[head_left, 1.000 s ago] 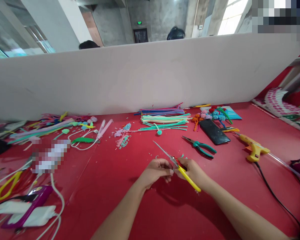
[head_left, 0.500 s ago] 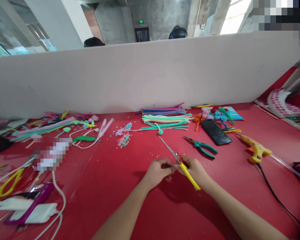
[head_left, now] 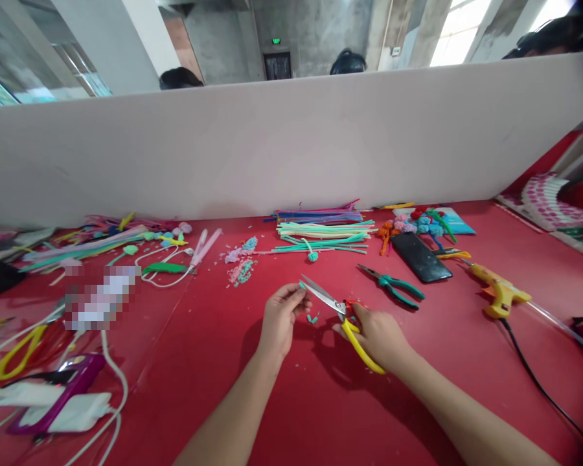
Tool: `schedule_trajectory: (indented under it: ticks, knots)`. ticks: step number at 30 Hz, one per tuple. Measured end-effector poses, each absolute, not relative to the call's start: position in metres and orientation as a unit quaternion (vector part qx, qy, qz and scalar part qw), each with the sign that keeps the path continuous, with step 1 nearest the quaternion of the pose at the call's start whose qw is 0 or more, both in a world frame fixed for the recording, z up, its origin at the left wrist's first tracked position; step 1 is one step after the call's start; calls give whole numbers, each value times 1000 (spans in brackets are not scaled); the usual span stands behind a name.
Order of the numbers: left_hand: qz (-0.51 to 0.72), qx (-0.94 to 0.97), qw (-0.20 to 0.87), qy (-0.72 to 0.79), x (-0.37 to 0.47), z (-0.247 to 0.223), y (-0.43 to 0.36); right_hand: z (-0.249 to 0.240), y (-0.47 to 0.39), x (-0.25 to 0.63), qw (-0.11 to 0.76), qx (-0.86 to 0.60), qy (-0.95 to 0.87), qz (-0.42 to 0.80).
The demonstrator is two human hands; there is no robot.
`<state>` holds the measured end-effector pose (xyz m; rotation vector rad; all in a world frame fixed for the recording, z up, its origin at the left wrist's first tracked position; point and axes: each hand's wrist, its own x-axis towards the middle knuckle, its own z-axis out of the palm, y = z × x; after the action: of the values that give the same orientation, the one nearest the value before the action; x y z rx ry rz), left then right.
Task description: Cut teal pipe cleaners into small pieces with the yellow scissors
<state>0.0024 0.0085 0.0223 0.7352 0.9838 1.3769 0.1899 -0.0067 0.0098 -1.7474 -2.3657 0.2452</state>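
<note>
My right hand (head_left: 376, 333) grips a pair of scissors (head_left: 326, 299) with red and yellow handles, its blades pointing up and left. Pinched in the fingertips of my left hand (head_left: 282, 317) is a short green pipe cleaner piece (head_left: 302, 285), close to the scissor tips. Below the blades, small green cut bits (head_left: 312, 319) lie on the red tabletop (head_left: 214, 362). A green fuzzy ball on a pale stem (head_left: 312, 256) rests beyond my hands, in front of bundled pipe cleaners (head_left: 323, 230). Whether the blades touch the piece I cannot tell.
To the right lie teal-handled pliers (head_left: 393, 286), a black phone (head_left: 422, 257) and a yellow glue gun (head_left: 502, 294) with its cord. Pastel snippets (head_left: 241, 272) are heaped left of centre. Cables and a purple-and-white power strip (head_left: 68, 398) occupy the left. A white partition (head_left: 291, 149) stands behind.
My left hand has moved up and left, away from my right hand. The scissor blades have opened apart. Green cut bits now show on the table below them.
</note>
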Motion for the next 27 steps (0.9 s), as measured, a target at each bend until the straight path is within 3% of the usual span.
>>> schedule_trajectory:
  ticks: [27]
  knots:
    - [601,306,603,426,3,24,8,11,-8,189,77,-581,-807,73]
